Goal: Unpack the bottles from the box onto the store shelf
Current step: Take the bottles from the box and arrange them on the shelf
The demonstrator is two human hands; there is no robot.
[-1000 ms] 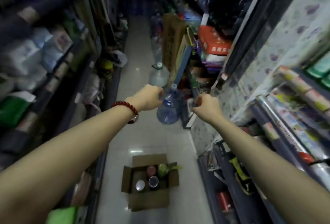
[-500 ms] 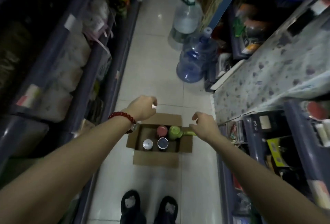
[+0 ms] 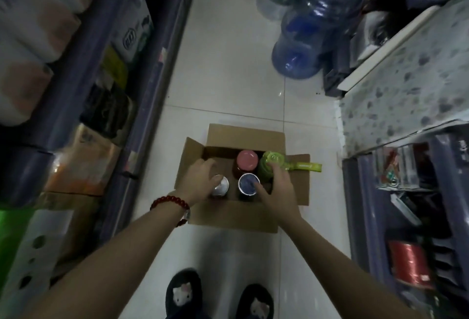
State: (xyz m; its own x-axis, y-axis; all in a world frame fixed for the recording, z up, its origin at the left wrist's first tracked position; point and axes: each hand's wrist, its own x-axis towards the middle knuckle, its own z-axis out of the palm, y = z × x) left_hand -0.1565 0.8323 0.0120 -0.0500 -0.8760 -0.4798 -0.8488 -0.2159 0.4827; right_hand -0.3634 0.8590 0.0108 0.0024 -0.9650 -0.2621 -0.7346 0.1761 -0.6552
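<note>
An open cardboard box (image 3: 228,219) stands on the floor tiles in front of my feet. Several bottles stand upright in it: a silver-capped bottle (image 3: 222,184), a blue-lidded bottle (image 3: 247,183), a pink-lidded bottle (image 3: 247,160) and a green bottle (image 3: 272,160) with a strap lying over the right flap. My left hand (image 3: 199,179) reaches into the box's left side, its fingers curled round the silver-capped bottle. My right hand (image 3: 278,188) is over the box's right side, forefinger touching the green bottle and thumb by the blue lid.
Store shelves (image 3: 142,105) packed with goods line the left of the narrow aisle. More shelving (image 3: 365,191) and a speckled counter (image 3: 406,85) stand on the right. Two large water jugs (image 3: 312,26) stand on the floor beyond the box. My slippers (image 3: 182,290) are just behind the box.
The view has tipped down and closed in on the box. Both hands dropped from above the box into it, the left onto the silver-capped bottle, the right onto the green one.
</note>
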